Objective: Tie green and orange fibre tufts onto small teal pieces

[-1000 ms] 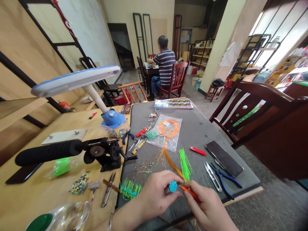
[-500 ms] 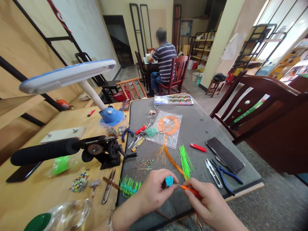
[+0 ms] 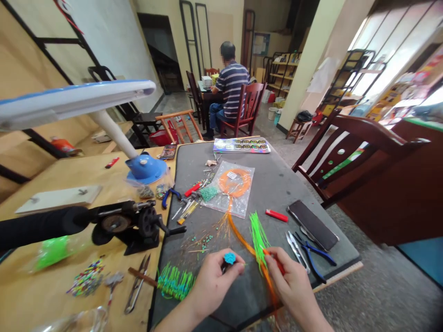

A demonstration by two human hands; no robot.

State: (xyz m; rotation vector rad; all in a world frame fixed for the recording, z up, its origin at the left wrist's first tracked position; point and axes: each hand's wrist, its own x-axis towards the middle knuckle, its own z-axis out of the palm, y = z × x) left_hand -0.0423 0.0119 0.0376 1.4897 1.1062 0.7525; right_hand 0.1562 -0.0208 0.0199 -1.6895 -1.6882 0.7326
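Observation:
My left hand (image 3: 213, 281) pinches a small piece with a dark body and a bumpy bright-blue top (image 3: 230, 258). A short thin strand pokes out by my left thumb. Apart from it, my right hand (image 3: 289, 274) is closed around an orange-handled tool (image 3: 279, 266) with a slender metal tip. That tip is over a bundle of bright green strands (image 3: 259, 240). An orange cord (image 3: 239, 235) runs from its frayed end down past my right hand. Left of my left hand lies a row of green strands with blue bits (image 3: 176, 280).
A red lighter (image 3: 277, 215), scissors-like snips (image 3: 297, 251), blue-handled pliers (image 3: 313, 258) and a dark phone (image 3: 313, 226) lie to the right. Leftward stand a black cranked device (image 3: 138, 226) and a blue-based lamp (image 3: 145, 167). Ahead, a person (image 3: 233, 87) sits facing away.
My right hand has drawn the tool away from the blue-topped piece, over to the green strands. My left hand still holds the piece. The view has shifted slightly to the right.

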